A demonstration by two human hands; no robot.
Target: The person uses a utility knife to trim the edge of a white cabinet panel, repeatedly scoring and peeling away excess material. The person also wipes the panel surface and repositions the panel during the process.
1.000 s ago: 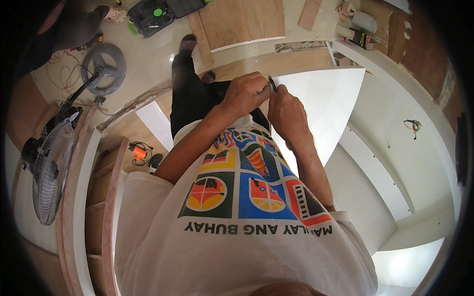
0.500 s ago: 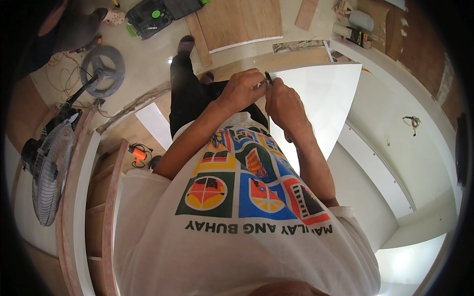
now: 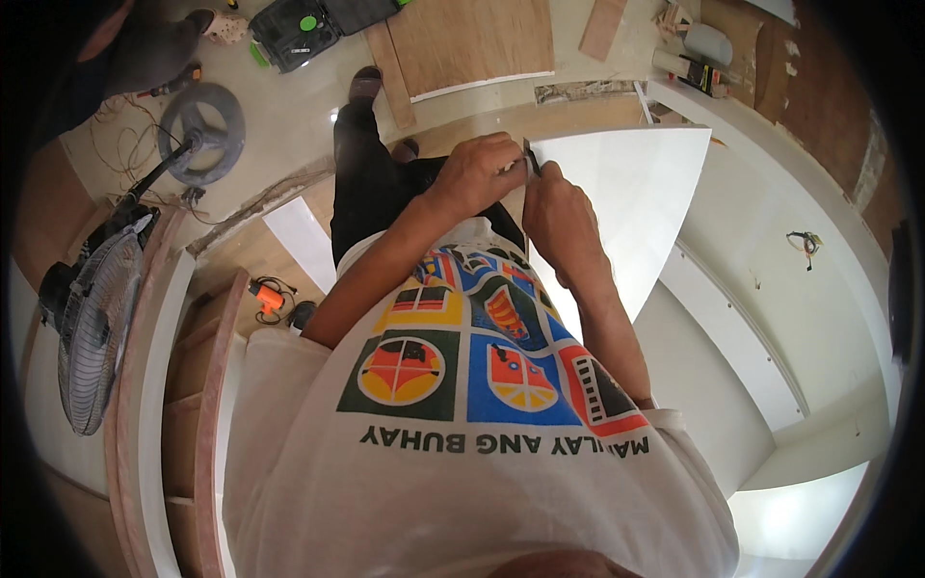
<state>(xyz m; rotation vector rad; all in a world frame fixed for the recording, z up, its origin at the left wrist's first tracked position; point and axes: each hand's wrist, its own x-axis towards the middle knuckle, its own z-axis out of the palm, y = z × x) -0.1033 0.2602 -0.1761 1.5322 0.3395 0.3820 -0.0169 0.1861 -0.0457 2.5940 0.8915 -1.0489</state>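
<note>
A white panel point(image 3: 631, 197) stands in front of me, its far left corner beside my hands. My right hand point(image 3: 564, 220) is closed around a slim black tool that looks like a utility knife point(image 3: 534, 157), its tip at the panel's corner edge. Just left of that corner, my left hand point(image 3: 479, 173) is closed in a pinch with the fingertips near the tool. Whatever lies between those fingers is too small to make out.
A standing fan point(image 3: 101, 323) is at left, near an orange power tool point(image 3: 267, 296). Far off lie a black toolbox point(image 3: 294, 34) and a plywood sheet point(image 3: 472, 43). Another person's leg point(image 3: 145, 63) shows at upper left. White cabinet walls point(image 3: 771, 231) with loose wires point(image 3: 804, 241) rise at right.
My right hand and the black tool have shifted slightly right and nearer to me along the panel's edge. The left hand keeps its pinch, nearly in place.
</note>
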